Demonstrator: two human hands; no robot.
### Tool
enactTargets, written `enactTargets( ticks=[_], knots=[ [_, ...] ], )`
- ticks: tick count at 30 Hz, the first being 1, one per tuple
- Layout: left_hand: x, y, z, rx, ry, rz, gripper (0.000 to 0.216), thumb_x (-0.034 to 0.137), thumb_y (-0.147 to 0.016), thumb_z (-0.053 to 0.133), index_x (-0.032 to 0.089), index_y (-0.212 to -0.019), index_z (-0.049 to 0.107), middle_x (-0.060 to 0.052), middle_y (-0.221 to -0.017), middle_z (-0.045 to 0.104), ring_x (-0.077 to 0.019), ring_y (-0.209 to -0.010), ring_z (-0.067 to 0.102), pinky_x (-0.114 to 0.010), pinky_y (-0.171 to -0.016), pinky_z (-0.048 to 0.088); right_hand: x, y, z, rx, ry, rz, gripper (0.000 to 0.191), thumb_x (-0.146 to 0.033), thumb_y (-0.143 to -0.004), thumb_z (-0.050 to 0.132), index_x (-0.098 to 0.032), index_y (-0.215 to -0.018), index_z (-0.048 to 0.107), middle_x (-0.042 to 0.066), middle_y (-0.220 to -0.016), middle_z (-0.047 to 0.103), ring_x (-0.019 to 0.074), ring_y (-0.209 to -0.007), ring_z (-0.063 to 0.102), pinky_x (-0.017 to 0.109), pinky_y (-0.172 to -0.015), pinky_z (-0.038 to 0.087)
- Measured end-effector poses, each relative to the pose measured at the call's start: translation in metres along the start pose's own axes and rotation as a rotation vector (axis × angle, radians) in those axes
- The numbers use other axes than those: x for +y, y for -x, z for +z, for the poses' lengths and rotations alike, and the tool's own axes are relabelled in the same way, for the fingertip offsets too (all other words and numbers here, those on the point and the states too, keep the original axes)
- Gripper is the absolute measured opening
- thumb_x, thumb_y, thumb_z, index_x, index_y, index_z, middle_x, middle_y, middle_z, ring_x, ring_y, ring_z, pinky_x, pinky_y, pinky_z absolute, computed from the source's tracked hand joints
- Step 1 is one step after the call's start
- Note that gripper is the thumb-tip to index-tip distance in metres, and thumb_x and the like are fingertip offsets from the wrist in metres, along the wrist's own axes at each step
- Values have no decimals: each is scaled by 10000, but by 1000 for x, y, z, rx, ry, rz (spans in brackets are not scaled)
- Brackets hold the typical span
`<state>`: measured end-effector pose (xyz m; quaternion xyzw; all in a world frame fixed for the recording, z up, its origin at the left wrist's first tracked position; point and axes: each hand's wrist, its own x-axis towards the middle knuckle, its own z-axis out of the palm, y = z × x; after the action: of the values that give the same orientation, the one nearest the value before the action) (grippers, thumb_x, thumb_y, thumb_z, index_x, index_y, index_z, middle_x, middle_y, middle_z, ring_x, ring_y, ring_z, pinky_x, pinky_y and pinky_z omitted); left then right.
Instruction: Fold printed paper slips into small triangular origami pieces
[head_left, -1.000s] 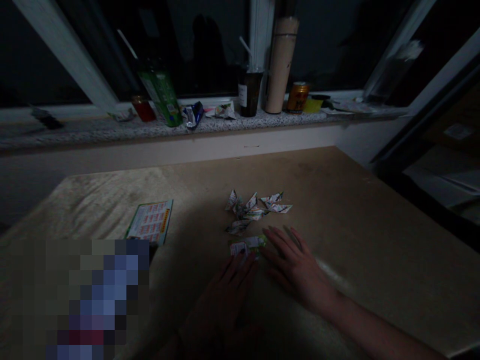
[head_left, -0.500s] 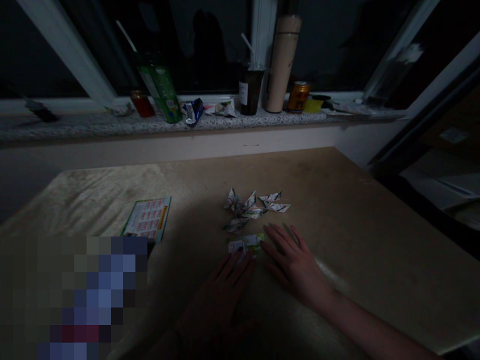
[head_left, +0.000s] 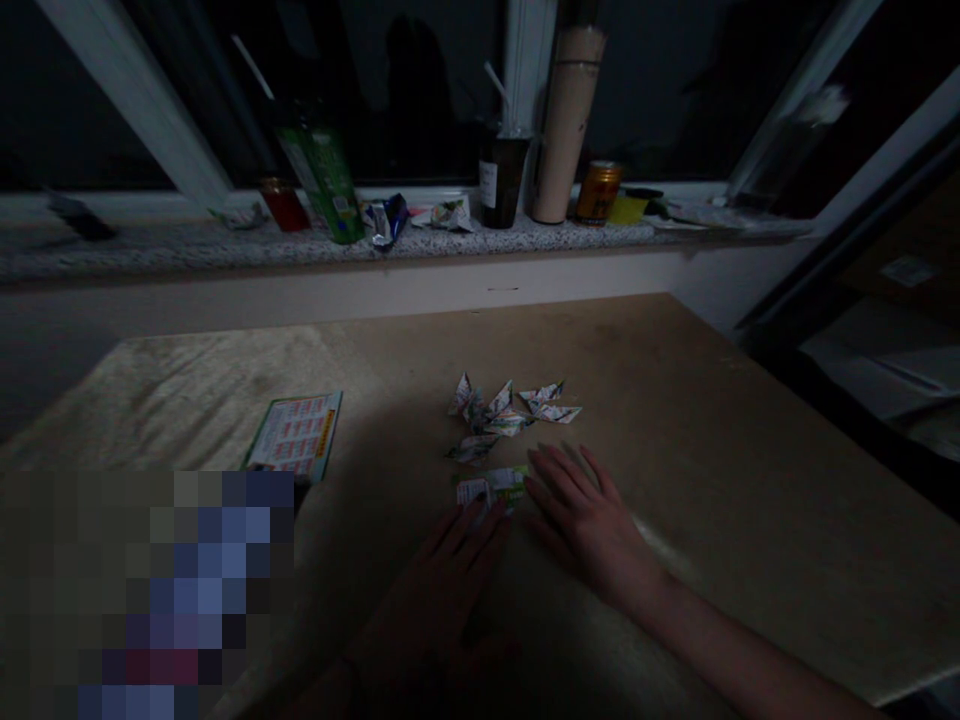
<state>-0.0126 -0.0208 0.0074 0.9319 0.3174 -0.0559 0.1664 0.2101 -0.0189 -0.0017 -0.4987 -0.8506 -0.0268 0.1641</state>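
Note:
A small printed piece of paper (head_left: 493, 484), green and white, lies on the table in front of my hands. My left hand (head_left: 450, 560) rests palm down with its fingers stretched out, the fingertips over the near edge of the paper. Flat and with fingers spread, my right hand (head_left: 585, 510) lies on the table, its fingertips at the paper's right edge. Just beyond are several folded paper shapes (head_left: 506, 410) with pointed ends, made from printed paper. My left hand is in deep shadow.
A printed leaflet or pad (head_left: 296, 435) lies at the left of the table (head_left: 712, 430). On the stone windowsill (head_left: 435, 240) stand a green bottle (head_left: 330, 190), a dark cup (head_left: 502, 185) with a straw, a tall beige flask (head_left: 568, 130) and a gold can (head_left: 598, 195). A blurred-out patch covers the lower left.
Both hands stay nearly in place over the paper. The folded shapes have not moved.

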Motion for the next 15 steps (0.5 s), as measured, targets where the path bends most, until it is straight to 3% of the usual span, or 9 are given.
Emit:
enactTargets(
  ticks=[6, 15],
  knots=[
    [1, -1, 1, 14, -32, -13, 795, 605, -843, 362, 129, -1440, 140, -100, -1505, 112, -299, -1363, 95, -451, -1090, 150, -1, 0, 1, -2, 18, -6, 375, -302, -888, 480, -158, -1232, 524, 133, -1401, 393, 283, -1293, 336, 538, -1042, 278],
    [-2, -2, 3, 20, -31, 7, 787, 602, -842, 366, 130, -1437, 158, -99, -1503, 136, -291, -1364, 99, -453, -1093, 151, 4, -2, 3, 25, -55, -36, 304, -271, -881, 493, -150, -1142, 593, 112, -1294, 529, 260, -1234, 429, 505, -1033, 326]
  ],
)
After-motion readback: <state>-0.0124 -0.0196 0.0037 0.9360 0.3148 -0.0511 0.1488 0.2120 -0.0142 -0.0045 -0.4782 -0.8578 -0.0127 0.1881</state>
